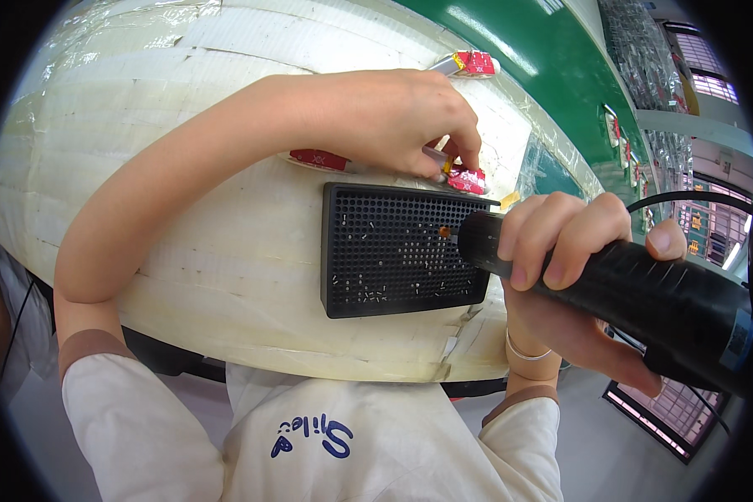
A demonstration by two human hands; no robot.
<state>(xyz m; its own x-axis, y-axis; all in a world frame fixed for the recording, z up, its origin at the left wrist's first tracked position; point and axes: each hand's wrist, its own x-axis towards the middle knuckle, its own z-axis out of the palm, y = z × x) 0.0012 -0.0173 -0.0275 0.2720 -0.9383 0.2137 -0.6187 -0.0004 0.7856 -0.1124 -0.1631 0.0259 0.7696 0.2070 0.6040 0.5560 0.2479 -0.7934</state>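
My right hand (565, 243) is wrapped round a black electric screwdriver (703, 293). The tool lies nearly level, its tip over the right part of a black perforated screw tray (330, 251). Many tiny silver screws (422, 253) stand or lie in the tray's holes. A small orange-brown spot (444, 232) shows at the screwdriver's tip; what it is I cannot tell. Beyond the tray's far edge, my left hand (427, 121) has its thumb and fingers closed on a small silver piece with a red end (467, 181). My fingers hide part of it.
Another red-ended silver piece (475, 64) lies farther back, and a red-labelled one (320, 159) lies partly under my left wrist. The pale, tape-covered table (226, 276) borders a green surface (527, 42). A black cable (686, 194) runs near the tool.
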